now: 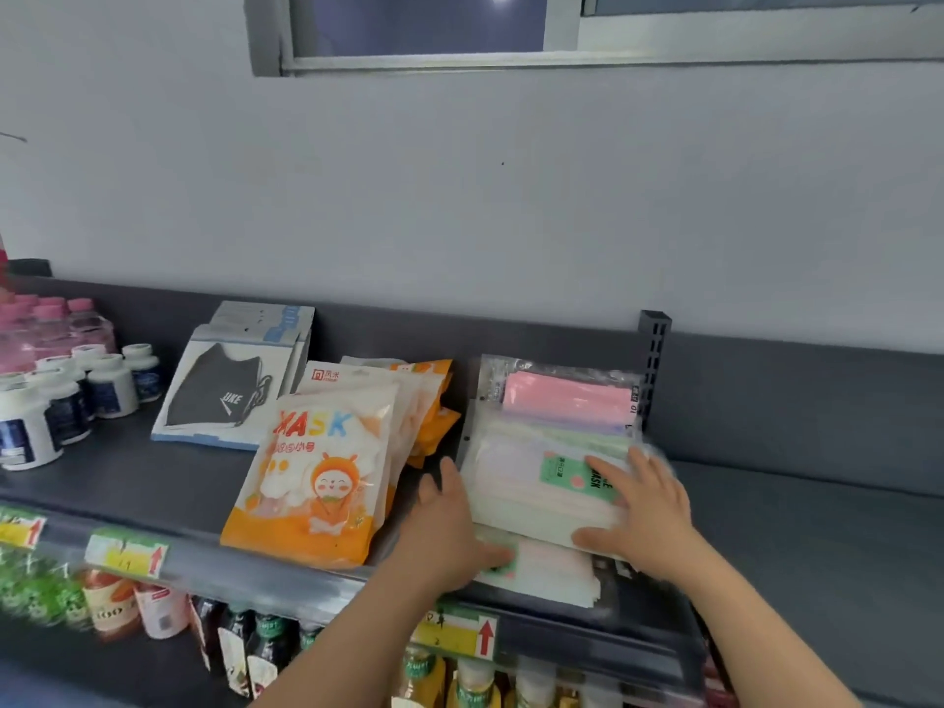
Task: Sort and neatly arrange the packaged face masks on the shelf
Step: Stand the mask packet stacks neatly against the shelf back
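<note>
On the dark grey shelf (153, 482) lie three groups of packaged face masks. A stack of clear packs of pastel masks (551, 426) sits at the right; its top pack is held from both sides. My left hand (449, 523) grips the pack's left edge, fingers partly on a lower pack (541, 569) near the shelf front. My right hand (638, 508) presses on the pack's right side, over a green label. Orange-and-white "MASK" bags (322, 467) lean in a row at the middle. Flat packs with a black mask (230, 396) lie at the left.
White bottles with dark labels (66, 396) and pink-capped bottles (46, 324) stand at the far left. A slotted upright post (651, 360) rises behind the pastel stack. The shelf's right part (817, 528) is bare. Price tags line the front rail (127, 551); bottles fill the shelf below.
</note>
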